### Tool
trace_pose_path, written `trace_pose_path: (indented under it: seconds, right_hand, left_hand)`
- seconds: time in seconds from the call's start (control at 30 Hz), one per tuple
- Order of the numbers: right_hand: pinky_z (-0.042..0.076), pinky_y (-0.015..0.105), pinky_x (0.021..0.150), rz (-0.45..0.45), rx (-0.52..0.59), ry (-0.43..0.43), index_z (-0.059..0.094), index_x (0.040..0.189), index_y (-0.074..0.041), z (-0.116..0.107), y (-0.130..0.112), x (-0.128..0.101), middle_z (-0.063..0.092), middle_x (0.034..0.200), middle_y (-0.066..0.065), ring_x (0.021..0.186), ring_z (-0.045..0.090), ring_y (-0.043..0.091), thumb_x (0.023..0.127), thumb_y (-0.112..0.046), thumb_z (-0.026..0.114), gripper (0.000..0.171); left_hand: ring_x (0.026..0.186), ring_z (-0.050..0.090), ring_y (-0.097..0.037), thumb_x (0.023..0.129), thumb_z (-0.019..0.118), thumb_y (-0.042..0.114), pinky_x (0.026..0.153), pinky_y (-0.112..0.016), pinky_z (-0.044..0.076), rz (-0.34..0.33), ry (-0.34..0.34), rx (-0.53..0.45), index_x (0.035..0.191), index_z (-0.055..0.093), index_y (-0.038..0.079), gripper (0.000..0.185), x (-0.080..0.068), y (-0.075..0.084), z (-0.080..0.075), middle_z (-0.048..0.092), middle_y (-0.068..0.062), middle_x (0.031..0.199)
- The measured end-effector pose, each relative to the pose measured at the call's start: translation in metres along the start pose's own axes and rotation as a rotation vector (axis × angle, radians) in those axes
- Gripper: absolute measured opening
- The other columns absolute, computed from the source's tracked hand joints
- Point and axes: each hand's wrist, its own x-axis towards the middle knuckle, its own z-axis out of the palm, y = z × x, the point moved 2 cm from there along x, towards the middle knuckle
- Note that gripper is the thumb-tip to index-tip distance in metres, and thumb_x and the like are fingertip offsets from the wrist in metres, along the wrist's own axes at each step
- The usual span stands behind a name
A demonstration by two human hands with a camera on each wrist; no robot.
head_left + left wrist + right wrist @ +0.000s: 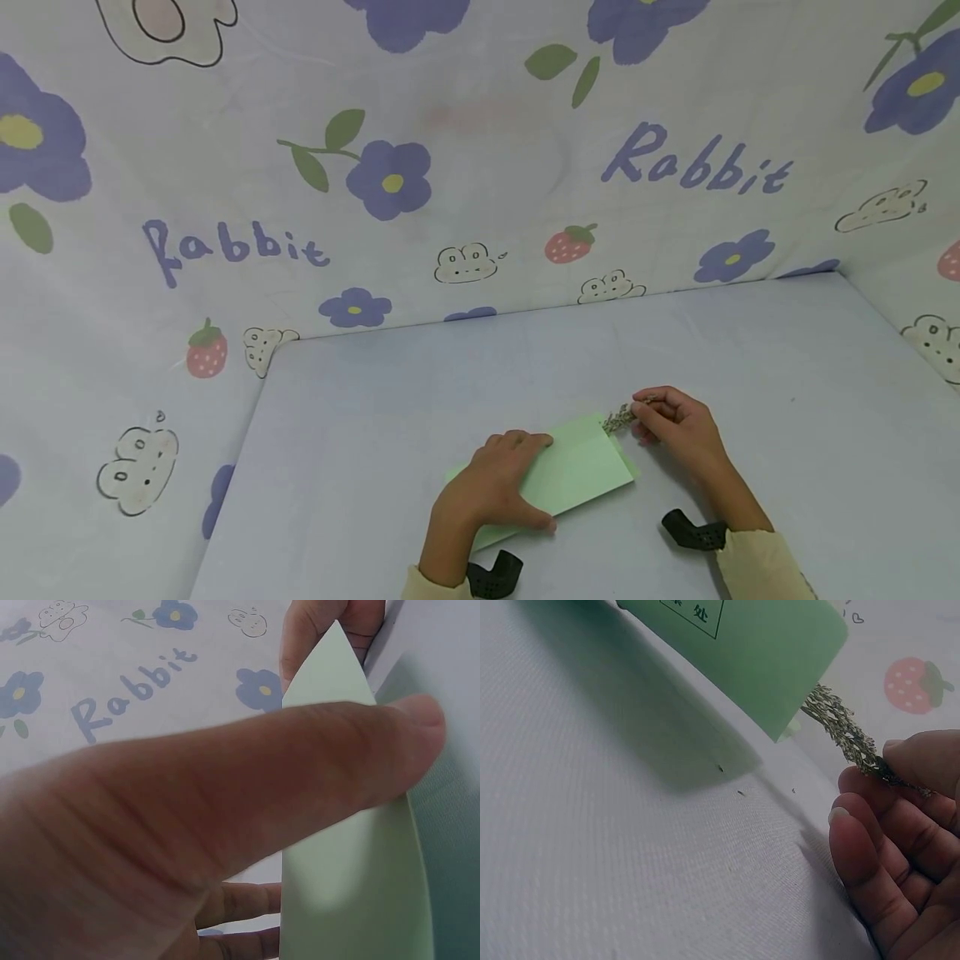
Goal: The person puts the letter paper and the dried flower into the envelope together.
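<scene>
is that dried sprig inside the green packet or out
Partly in: the dried sprig pokes from the green packet; right hand pinches its free end.

We see the left hand point(497, 483) lying palm down with its fingers stretched forward and the thumb spread out to the side, pressing flat on what lies under it, the forearm coming up from the near edge with a black wrist mount at the cuff. The right hand point(678, 425) sits just to the right and a little farther out, its thumb and forefinger pinched together at the tips while the other fingers point(855, 840) curl loosely below. Both wrists wear pale sleeves, and the right forearm angles in from the lower right.
</scene>
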Motion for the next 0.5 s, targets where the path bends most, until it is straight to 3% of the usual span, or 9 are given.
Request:
trace_pose_path:
  seconds: [0.5]
  right_hand:
    - [0.057, 0.030, 0.063, 0.005, -0.011, 0.000, 0.061, 0.116, 0.009, 0.0008, -0.0040, -0.0013, 0.070, 0.088, 0.019, 0.072, 0.069, 0.019, 0.098, -0.014, 0.066, 0.030]
  left_hand:
    - [0.130, 0.044, -0.023, 0.069, 0.090, 0.051, 0.104, -0.045, 0.039, -0.004, -0.008, -0.003, 0.150, 0.043, 0.022, 0.098, -0.0005, 0.0009, -0.0015, 0.048, -0.001, 0.143]
